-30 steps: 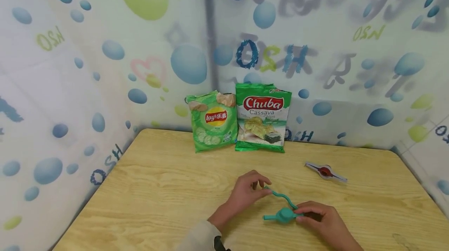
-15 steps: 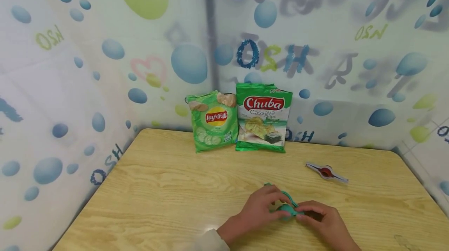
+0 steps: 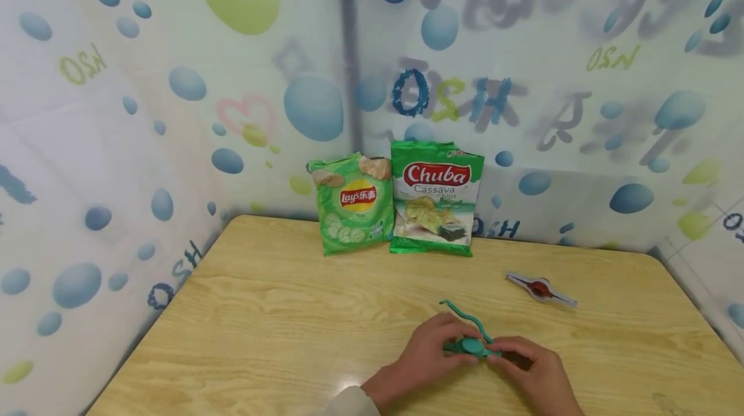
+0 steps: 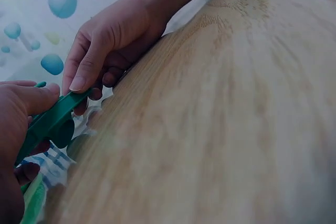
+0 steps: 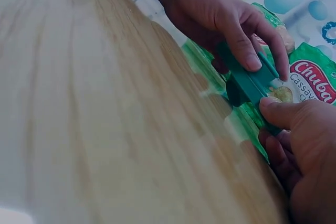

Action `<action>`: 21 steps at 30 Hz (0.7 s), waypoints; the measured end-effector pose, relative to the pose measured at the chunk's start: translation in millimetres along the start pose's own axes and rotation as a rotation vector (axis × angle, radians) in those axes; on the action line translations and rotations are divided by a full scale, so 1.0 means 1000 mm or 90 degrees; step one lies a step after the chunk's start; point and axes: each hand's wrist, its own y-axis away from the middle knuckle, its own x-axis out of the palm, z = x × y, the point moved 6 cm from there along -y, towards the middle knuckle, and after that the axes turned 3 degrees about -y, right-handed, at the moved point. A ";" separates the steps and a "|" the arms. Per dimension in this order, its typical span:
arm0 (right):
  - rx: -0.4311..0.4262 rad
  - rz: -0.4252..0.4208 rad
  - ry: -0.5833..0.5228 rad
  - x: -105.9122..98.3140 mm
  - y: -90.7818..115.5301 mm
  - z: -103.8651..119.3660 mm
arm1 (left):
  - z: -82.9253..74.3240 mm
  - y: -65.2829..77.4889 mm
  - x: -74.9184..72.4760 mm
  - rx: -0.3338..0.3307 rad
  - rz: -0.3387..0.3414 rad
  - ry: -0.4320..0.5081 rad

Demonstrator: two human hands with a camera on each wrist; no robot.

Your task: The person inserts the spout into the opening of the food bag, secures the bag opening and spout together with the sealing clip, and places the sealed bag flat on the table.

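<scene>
A bubble-printed backdrop (image 3: 261,61) wraps the rear and both sides of the wooden table (image 3: 261,312), whose back edge, rounded rear corners and slanting side edges show, while its near edge lies out of view. Against the back edge lean two bags, just beside each other: the Chuba bag (image 3: 434,203), then the slightly smaller Lay's bag (image 3: 353,209). A wide stretch of wood runs from the left hand (image 3: 431,348) to the table's left edge; a narrower one separates the right hand (image 3: 537,369) from the right edge. Thumb and fingers of each hand pinch an end of the teal clip (image 3: 472,346), right of centre toward the front, its thin arm (image 3: 467,317) swung out toward the bags. The grey-and-red clip (image 3: 541,288) lies on the wood beyond the right hand, near neither bag.
</scene>
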 end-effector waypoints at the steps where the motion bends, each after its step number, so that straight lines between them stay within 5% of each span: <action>1: 0.006 -0.004 -0.001 0.000 0.001 0.000 | 0.000 0.000 0.000 0.002 -0.003 0.004; 21: 0.014 -0.053 0.009 0.005 0.006 0.008 | -0.002 0.000 -0.006 -0.018 -0.031 0.039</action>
